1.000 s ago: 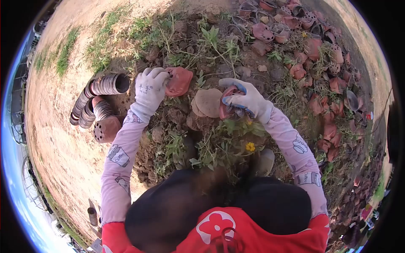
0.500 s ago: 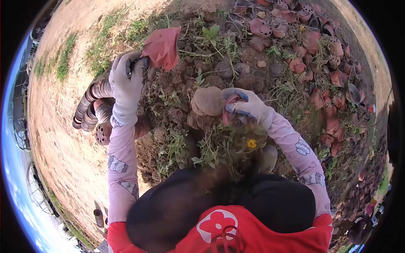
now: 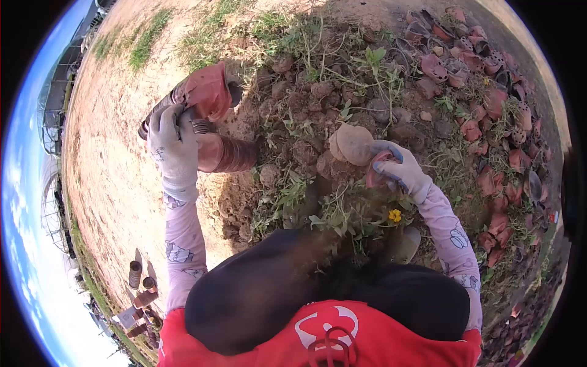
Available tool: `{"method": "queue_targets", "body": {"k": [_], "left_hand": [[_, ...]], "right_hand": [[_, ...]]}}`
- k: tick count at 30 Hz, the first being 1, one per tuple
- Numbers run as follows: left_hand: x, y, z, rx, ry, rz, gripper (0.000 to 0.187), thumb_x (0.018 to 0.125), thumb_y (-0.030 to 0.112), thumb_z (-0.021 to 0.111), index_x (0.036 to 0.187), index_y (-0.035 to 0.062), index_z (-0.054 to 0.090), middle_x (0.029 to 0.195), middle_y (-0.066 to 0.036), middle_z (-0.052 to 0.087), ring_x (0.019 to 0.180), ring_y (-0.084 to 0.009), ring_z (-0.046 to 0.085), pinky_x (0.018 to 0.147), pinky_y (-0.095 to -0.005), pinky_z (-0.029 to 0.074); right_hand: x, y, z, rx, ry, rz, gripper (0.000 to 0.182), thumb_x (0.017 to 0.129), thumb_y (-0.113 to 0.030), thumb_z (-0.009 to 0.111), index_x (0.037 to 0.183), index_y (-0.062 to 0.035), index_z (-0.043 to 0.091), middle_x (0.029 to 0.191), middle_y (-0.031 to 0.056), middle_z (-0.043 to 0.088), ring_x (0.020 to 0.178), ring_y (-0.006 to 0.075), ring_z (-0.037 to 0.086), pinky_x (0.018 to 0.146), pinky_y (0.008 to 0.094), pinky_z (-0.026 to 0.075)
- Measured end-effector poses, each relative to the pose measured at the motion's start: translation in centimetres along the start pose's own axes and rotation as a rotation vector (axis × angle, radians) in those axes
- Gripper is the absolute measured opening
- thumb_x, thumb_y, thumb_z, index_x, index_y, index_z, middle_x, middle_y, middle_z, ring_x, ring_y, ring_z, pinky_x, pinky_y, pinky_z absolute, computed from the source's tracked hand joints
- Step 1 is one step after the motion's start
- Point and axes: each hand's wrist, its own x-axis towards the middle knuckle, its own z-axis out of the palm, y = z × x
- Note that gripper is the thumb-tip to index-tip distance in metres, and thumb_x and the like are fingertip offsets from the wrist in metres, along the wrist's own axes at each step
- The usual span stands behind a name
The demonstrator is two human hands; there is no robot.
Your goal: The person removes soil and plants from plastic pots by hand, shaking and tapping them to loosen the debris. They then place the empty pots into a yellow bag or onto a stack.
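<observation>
My left hand (image 3: 171,139), in a pale glove, pinches the edge of a crumpled reddish plastic plant pot (image 3: 211,92). That pot lies over the end of a stack of nested pots (image 3: 238,154) on the bare ground. My right hand (image 3: 405,172), also gloved with blue on the fingers, curls around another reddish pot (image 3: 374,174), mostly hidden by the fingers. Right by its fingertips sits a smooth, rounded brown soil clump (image 3: 353,145). Pulled weeds and a yellow flower (image 3: 395,215) are just below the right hand.
Many discarded reddish pots (image 3: 495,101) are heaped along the right side. Soil clods (image 3: 299,122) and uprooted weeds (image 3: 342,211) spread between my hands. More pot stacks (image 3: 145,298) stand at the lower left on sandy ground. My dark-clad knees (image 3: 244,293) are close below.
My left hand has brought its pot from above the clods down to the nested stack. The view has shifted, and my right hand stays beside the rounded soil clump with its pot.
</observation>
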Motion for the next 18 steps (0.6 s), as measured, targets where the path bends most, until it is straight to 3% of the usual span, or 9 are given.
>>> {"method": "queue_targets", "body": {"k": [3,5,10,12,13,15,18], "left_hand": [[-2.4,-4.3,-5.0,0.486,-0.149,-0.064,0.017,0.078,0.012,0.060,0.096,0.0099,0.061,0.094,-0.008,0.060,0.084,-0.0281,0.058,0.068,-0.0395,0.046],[-4.5,-5.7,-5.7,0.550,-0.314,-0.120,0.016,0.079,0.014,0.058,0.095,0.0122,0.061,0.096,-0.007,0.059,0.085,-0.0286,0.058,0.069,-0.0396,0.046],[-7.8,-6.7,-2.8,0.113,-0.167,-0.206,0.019,0.074,0.010,0.062,0.093,0.0123,0.062,0.101,-0.008,0.058,0.094,-0.0296,0.053,0.080,-0.0453,0.041],[-6.9,-5.7,-3.2,0.135,-0.054,-0.096,0.019,0.075,0.004,0.063,0.094,0.0072,0.061,0.106,-0.012,0.056,0.099,-0.0312,0.051,0.086,-0.0428,0.041],[-6.8,-5.8,-3.2,0.133,-0.046,-0.121,0.019,0.075,0.004,0.063,0.094,0.0072,0.061,0.106,-0.012,0.056,0.099,-0.0312,0.051,0.086,-0.0428,0.041],[-6.7,-6.1,-3.0,0.107,-0.079,0.040,0.018,0.075,0.004,0.064,0.093,0.0080,0.061,0.114,-0.013,0.053,0.105,-0.0338,0.048,0.091,-0.0426,0.039],[-7.6,-7.3,-2.3,-0.044,-0.066,-0.020,0.019,0.073,0.005,0.064,0.091,0.0085,0.060,0.119,-0.015,0.050,0.110,-0.0340,0.046,0.090,-0.0433,0.038]], "right_hand": [[0.1,0.7,0.1,-0.014,0.000,-0.031,0.053,0.074,-0.014,0.067,0.122,-0.0005,0.051,0.098,0.0059,0.060,0.088,0.0126,0.056,0.082,0.0277,0.046],[0.4,1.2,0.0,-0.056,0.004,-0.051,0.053,0.074,-0.014,0.066,0.123,-0.0007,0.050,0.098,0.0060,0.060,0.088,0.0130,0.056,0.082,0.0279,0.046],[0.0,-1.0,0.6,-0.183,-0.012,0.098,0.054,0.074,-0.013,0.066,0.124,-0.0019,0.048,0.097,0.0056,0.060,0.087,0.0118,0.056,0.079,0.0262,0.047],[-0.2,-3.4,1.3,-0.233,-0.017,0.179,0.056,0.074,-0.012,0.067,0.125,-0.0022,0.048,0.098,0.0053,0.060,0.086,0.0114,0.056,0.078,0.0256,0.047],[-0.5,-4.9,2.0,-0.250,-0.024,0.172,0.059,0.072,-0.012,0.068,0.126,-0.0024,0.047,0.101,0.0057,0.060,0.088,0.0119,0.056,0.080,0.0263,0.047],[-0.1,-7.3,3.5,-0.285,-0.031,0.165,0.062,0.071,-0.012,0.069,0.127,-0.0025,0.046,0.103,0.0060,0.059,0.090,0.0125,0.056,0.081,0.0271,0.047],[2.5,-11.2,6.9,-0.593,-0.339,-0.276,0.067,0.069,-0.001,0.064,0.132,-0.0049,0.041,0.122,0.0103,0.049,0.096,0.0159,0.057,0.083,0.0289,0.048]]}}
